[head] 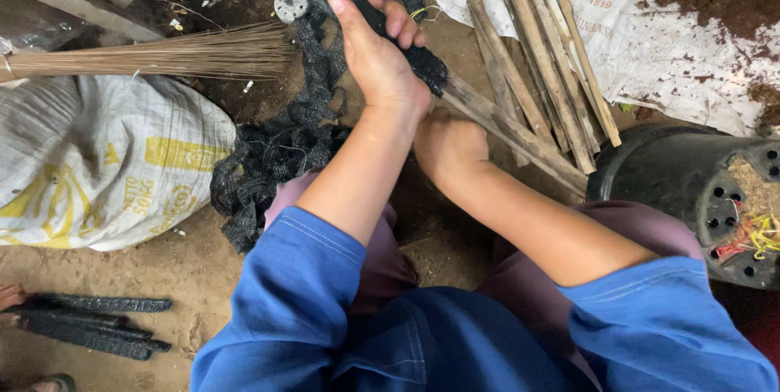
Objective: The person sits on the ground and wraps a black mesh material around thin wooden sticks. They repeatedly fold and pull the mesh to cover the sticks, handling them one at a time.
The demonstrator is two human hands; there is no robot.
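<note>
The person sits low over a dirt floor, blue sleeves pushed up, and both hands meet on one bamboo stick that slants across the lap. The left hand is clenched round the upper part of that stick, where black netting is wrapped tightly over it, thumb stretched along the wrapping and fingers curled over the far side. The right hand sits just below the left, closed on the bare wood of the same stick, though its fingers are turned away and mostly hidden. A loose heap of the same black netting strip trails from the stick down to the ground on its left. Beyond the stick's lower end lies a bundle of plain bamboo sticks on a white printed sack. To the right of the stick, near its low tip, a black plastic pot lies on its side. Well to the left of the stick rest a straw broom, a filled white sack, and a few finished black-wrapped sticks.
</note>
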